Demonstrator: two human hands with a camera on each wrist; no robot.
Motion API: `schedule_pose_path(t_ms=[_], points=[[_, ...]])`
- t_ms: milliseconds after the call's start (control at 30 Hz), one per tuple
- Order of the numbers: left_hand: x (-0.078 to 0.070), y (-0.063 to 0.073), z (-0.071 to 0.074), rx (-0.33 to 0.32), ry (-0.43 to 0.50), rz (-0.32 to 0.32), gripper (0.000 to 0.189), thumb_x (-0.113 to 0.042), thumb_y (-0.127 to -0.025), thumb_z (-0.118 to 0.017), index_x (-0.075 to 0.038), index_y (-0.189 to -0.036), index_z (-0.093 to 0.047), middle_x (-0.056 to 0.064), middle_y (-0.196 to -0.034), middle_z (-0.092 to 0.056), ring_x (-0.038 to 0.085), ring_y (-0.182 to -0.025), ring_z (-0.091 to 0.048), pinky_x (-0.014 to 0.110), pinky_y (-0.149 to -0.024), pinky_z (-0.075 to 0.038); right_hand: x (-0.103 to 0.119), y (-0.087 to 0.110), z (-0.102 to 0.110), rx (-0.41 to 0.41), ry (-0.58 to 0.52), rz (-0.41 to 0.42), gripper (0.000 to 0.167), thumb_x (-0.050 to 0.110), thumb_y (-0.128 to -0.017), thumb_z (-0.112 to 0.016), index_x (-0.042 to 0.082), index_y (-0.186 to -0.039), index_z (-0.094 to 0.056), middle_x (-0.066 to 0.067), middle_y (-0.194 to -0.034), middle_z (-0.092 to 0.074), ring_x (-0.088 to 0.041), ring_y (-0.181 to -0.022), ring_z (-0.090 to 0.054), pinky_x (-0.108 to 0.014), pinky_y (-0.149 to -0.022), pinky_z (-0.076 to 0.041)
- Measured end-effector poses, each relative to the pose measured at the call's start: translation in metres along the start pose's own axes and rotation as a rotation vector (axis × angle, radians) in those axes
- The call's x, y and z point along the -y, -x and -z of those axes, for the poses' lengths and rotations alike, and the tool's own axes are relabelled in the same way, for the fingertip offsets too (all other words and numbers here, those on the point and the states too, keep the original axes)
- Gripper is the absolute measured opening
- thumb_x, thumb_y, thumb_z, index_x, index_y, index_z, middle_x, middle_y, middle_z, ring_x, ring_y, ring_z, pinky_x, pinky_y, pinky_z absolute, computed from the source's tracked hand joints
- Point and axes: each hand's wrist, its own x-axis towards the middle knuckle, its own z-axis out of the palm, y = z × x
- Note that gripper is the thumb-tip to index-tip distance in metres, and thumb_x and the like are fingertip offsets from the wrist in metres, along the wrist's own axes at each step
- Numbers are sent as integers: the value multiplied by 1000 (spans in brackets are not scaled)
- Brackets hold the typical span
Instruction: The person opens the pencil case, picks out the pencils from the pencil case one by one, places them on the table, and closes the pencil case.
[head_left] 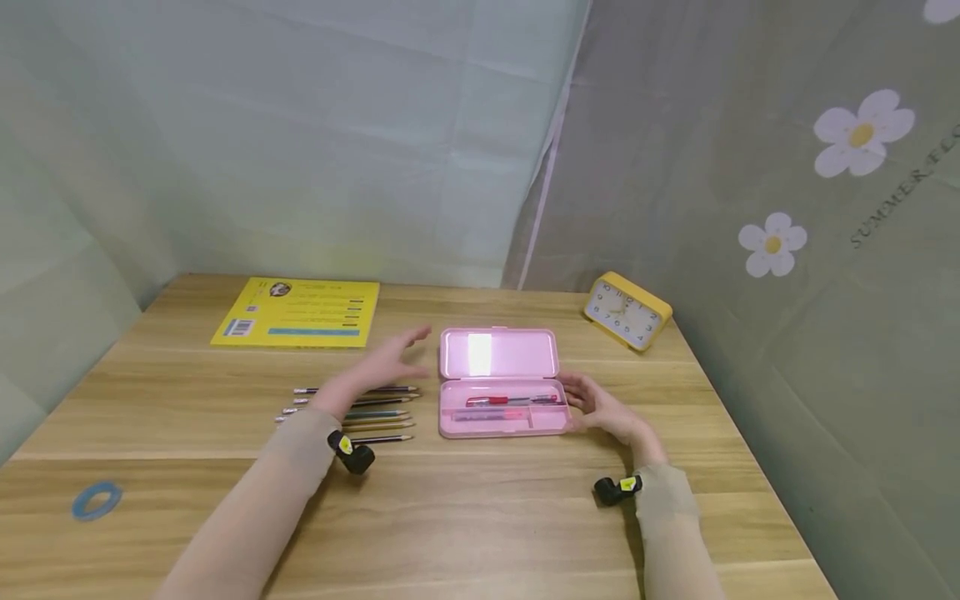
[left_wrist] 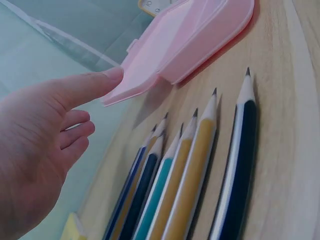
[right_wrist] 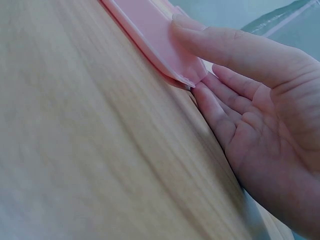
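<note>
On the wooden table (head_left: 480,517) your pink pencil case (head_left: 501,381) lies open; your right hand (head_left: 600,408) touches its right end with relaxed fingers, your left hand (head_left: 378,371) hovers open over the pencils (head_left: 375,414).

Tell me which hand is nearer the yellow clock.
Right. The right hand touches the pink case's clock-side end; the left hand hovers beyond the case, farther from the yellow clock.

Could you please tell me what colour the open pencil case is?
The pencil case is pink, shown best in the head view.
</note>
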Motion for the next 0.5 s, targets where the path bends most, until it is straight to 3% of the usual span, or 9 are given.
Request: schedule_pose_path(t_ms=[100, 300, 500], points=[[1, -6, -5, 21, 8, 7, 91, -26, -84, -77, 2, -152, -23, 23, -157, -28, 44, -142, -31, 56, -117, -26, -4, 1, 0, 10, 3, 19, 91, -2, -79, -73, -7, -150, -16, -30, -157, -17, -47, -143, -23, -14, -106, -38], [-1, -15, -12, 39, 35, 18, 98, -29, -81, -79, 3, -153, -20, 23, -158, -24, 43, -143, -29, 55, -117, -25, -9, 1, 2, 32, 24, 96, 88, 5, -82, -75, -6, -149, -19, -27, -154, -23, -26, -139, -39, -20, -108, -40], [-4, -18, -14, 30, 31, -2, 97, -25, -82, -79, 5, -152, -19, 24, -156, -28, 43, -142, -32, 55, -117, -26, -2, 1, 0, 13, -4, 29, 93, 3, -79, -75, -7, -149, -16, -30, -156, -17, -47, -143, -23, -19, -108, -39]])
